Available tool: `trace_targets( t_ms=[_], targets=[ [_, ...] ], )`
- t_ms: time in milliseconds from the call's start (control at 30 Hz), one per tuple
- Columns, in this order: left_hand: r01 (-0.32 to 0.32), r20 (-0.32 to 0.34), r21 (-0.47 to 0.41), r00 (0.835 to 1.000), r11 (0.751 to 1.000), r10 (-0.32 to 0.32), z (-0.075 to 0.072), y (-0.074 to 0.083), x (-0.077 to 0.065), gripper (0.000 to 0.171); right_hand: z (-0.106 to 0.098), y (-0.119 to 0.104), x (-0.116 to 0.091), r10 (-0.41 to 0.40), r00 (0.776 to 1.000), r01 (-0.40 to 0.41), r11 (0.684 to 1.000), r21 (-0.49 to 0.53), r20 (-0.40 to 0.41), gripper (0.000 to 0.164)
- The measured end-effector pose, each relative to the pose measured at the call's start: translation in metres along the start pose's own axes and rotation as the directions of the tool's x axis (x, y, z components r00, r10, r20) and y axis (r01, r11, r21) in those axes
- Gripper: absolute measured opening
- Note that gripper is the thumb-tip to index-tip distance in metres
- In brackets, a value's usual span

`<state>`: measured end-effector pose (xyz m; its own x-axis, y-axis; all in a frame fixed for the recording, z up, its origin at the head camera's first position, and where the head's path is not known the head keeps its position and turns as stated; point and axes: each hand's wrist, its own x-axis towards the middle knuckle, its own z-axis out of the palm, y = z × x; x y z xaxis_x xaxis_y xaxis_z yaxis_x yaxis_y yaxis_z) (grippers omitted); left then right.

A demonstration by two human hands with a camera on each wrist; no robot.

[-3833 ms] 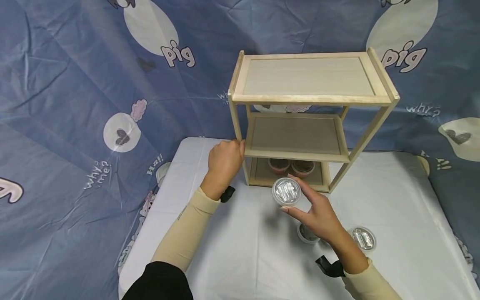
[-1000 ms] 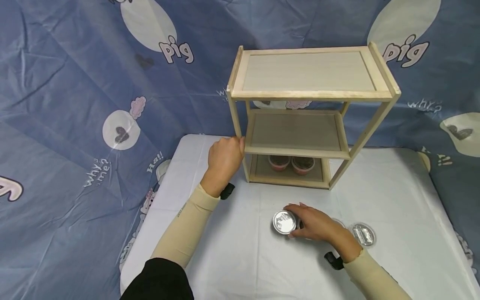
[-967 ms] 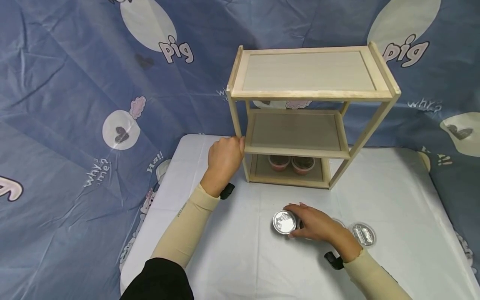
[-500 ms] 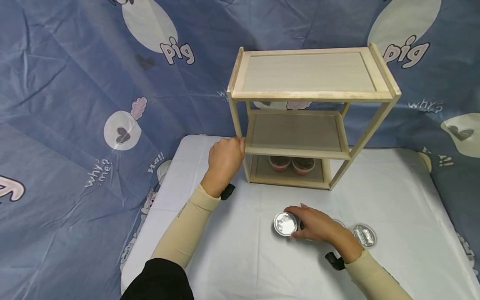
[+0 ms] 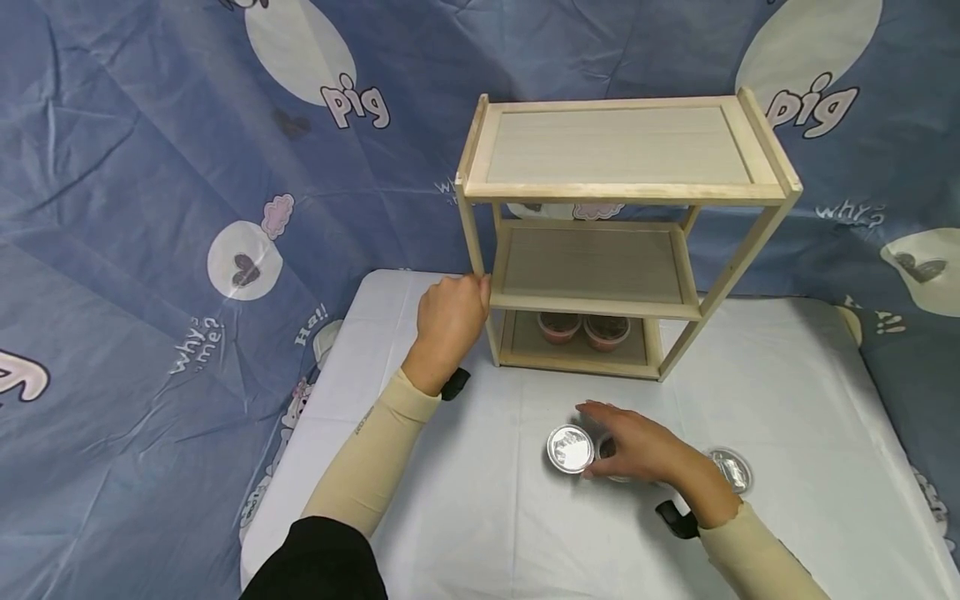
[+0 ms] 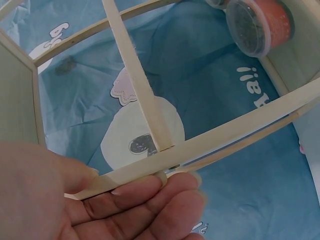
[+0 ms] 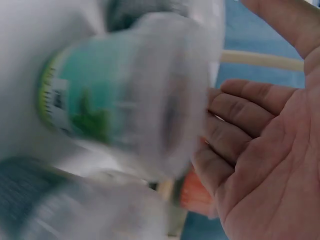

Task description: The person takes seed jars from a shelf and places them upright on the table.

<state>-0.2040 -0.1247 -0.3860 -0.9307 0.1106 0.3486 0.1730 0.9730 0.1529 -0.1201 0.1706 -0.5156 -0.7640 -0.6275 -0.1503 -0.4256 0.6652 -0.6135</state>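
My left hand (image 5: 452,321) grips the left front post of a pale wooden three-tier shelf (image 5: 626,150); the left wrist view has thumb and fingers around the wooden bar (image 6: 220,137). My right hand (image 5: 641,446) hovers low over the white cloth, fingers spread and holding nothing. Just left of its fingertips stands a small round tub with a shiny silver lid (image 5: 570,449). Under the hand a dark-topped tub (image 5: 607,448) is partly hidden. Blurred in the right wrist view, a green-labelled tub (image 7: 100,95) lies close to the fingers.
Two reddish tubs with dark contents, a left one (image 5: 558,327) and a right one (image 5: 607,332), stand on the bottom shelf. Another silver-lidded tub (image 5: 731,468) sits beside my right wrist. Blue printed cloth (image 5: 150,208) hangs behind and to the left.
My right hand lowered the silver-lidded tub from in front of the shelf to the cloth, then let go and drew slightly right. My left hand stays on the post.
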Motion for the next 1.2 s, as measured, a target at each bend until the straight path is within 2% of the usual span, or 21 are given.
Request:
trace_targets(
  t_ms=[133,233,367,567,667,833,1200],
  targets=[
    [-0.001,-0.003,0.005,1.000,1.000,0.001,0.000,0.000,0.000,0.045,-0.016,-0.001,-0.001,-0.017,0.999,0.017,1.000,0.000,-0.047,0.088],
    [-0.003,-0.007,0.004,1.000,1.000,0.003,0.001,0.000,0.000,0.045,-0.028,0.000,0.001,-0.008,0.992,0.001,0.999,-0.052,-0.129,0.089],
    [-0.004,-0.004,0.002,1.000,1.000,0.004,0.001,-0.001,0.000,0.045,-0.041,0.005,0.008,0.030,0.968,-0.061,0.991,-0.117,-0.248,0.087],
    [-0.007,-0.005,0.005,1.000,1.000,0.007,0.001,-0.001,0.000,0.046,-0.053,0.017,0.027,0.035,0.927,-0.107,0.979,-0.174,-0.372,0.077],
    [-0.011,-0.009,0.008,1.000,1.000,0.012,0.001,-0.001,0.000,0.046,-0.058,0.024,0.038,0.063,0.917,-0.156,0.965,-0.209,-0.394,0.083],
    [-0.017,-0.018,0.012,1.000,1.000,0.017,0.001,-0.002,0.000,0.045,-0.065,0.033,0.053,0.118,0.913,-0.223,0.946,-0.234,-0.391,0.087],
    [-0.012,-0.023,0.013,1.000,1.000,0.012,0.000,0.000,0.000,0.045,-0.073,0.047,0.082,0.213,0.907,-0.284,0.946,-0.154,-0.364,0.085]
  ],
)
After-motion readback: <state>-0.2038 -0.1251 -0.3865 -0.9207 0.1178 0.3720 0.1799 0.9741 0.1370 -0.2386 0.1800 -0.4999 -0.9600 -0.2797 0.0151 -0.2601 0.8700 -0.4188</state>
